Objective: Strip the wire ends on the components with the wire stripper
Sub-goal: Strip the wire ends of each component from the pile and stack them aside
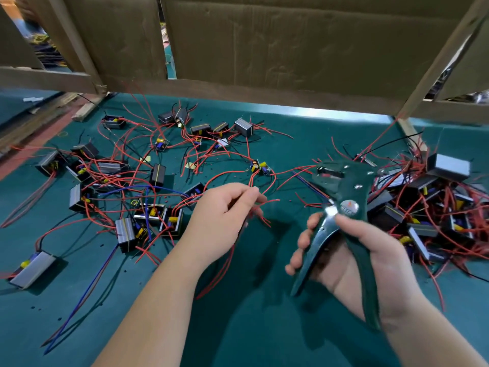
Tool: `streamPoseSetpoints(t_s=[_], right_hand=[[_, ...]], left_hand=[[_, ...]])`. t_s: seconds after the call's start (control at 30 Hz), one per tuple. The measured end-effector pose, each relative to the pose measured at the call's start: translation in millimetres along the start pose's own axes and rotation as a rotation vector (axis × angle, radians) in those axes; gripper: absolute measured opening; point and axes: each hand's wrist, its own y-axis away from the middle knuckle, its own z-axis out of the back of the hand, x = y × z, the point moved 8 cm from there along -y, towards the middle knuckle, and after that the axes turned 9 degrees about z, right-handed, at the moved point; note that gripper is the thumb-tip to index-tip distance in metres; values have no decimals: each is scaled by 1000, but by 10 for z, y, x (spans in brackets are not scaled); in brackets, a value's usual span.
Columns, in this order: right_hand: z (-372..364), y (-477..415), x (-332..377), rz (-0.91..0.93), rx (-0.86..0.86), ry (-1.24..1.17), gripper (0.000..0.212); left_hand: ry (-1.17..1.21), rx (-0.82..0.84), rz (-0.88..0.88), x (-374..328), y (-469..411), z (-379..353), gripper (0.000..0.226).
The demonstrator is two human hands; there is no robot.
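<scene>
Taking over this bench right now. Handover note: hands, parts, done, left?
Left hand: pinches thin red wire ends above the green table mat.
Right hand: grips the dark green-handled wire stripper, whose head points away and is not yet on those ends.
Parts: black box components with red leads lie spread on the left, with a tangled heap on the right.
Done: cannot tell which ends are stripped.
Left: probably feed the pinched ends into the stripper, then work through the rest.
</scene>
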Motion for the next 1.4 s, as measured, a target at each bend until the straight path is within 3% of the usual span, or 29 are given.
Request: streamPoseSetpoints(t_s=[0.13, 0.23, 0.37, 0.53, 0.63, 0.77, 0.83, 0.9, 1.03, 1.1, 1.23, 1.4], right_hand=[[-132, 41, -222, -55, 64, 83, 68], [-272, 89, -349, -102, 173, 162, 70], [-301, 101, -389, -102, 189, 243, 54], [-323, 95, -353, -122, 201, 164, 54], [-366, 116, -300, -133, 251, 131, 57], [-390, 203, -297, -179, 315, 112, 51], [-389, 216, -304, -177, 323, 120, 52], [-390, 194, -297, -156, 310, 105, 54], [-365, 152, -250, -129, 258, 30, 61], [-335, 153, -232, -125, 232, 17, 63], [-309, 148, -224, -117, 206, -3, 64], [-326, 167, -301, -147, 254, 57, 61]], left_hand=[[531, 65, 172, 58, 42, -177, 22], [852, 176, 296, 53, 70, -351, 16], [882, 167, 345, 59, 77, -366, 15], [705, -205, 100, 65, 19, 65, 30], [619, -329, 15, 27, 35, 238, 37], [874, -512, 115, 208, -40, 619, 33], [860, -552, 146, 273, -88, 832, 28], [731, -472, 157, 270, -119, 827, 32], [549, -53, 160, 147, -125, 297, 42], [514, 58, 167, 111, -103, 142, 41], [526, 96, 140, 92, -81, 73, 33], [540, 19, 117, 76, -48, 103, 19]])
